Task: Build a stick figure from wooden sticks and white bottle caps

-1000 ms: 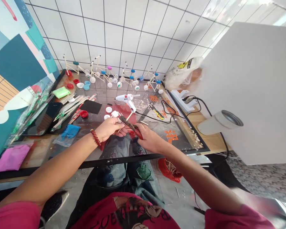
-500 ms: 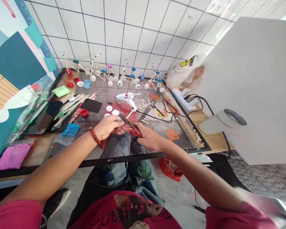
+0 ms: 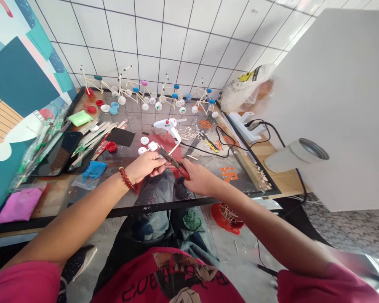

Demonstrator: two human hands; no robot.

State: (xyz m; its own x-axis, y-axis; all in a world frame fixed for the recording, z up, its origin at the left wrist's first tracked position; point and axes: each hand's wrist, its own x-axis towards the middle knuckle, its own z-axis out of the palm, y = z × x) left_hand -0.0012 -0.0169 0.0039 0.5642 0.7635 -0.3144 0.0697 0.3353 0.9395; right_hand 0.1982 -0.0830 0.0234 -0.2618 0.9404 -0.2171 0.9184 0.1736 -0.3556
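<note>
Pliers (image 3: 172,161) gripped, red container (image 3: 218,223) of thin sticks (image 3: 230,214)

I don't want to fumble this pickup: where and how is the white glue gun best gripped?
Probably by its handle, from the near right: the glue gun lies with its handle slanting that way and its nozzle pointing left. Mind the black cord at the handle's end; the right hand holds pliers.

Dark pliers (image 3: 168,157) with red handles (image 3: 183,172), white glue gun (image 3: 170,128), magenta shirt (image 3: 135,273), white tiles (image 3: 172,44) gridded in black
</note>
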